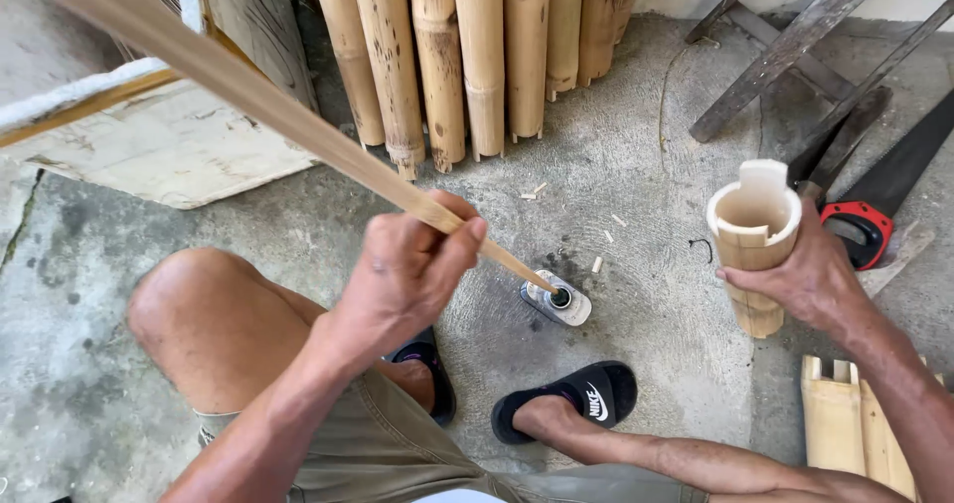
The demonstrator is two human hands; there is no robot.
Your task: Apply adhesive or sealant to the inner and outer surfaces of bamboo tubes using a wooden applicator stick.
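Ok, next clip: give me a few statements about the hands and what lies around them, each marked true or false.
1. The left hand grips a long bamboo strip whose tip dips into a small open container on the floor. True.
2. The right hand is empty. False: it holds a short bamboo cup, open end up.
3. Bamboo poles stand upright against the wall. True.
4. A handsaw with a red and black handle lies to the right of the cup. True.
5. Both feet are bare. False: black slide sandals are worn.
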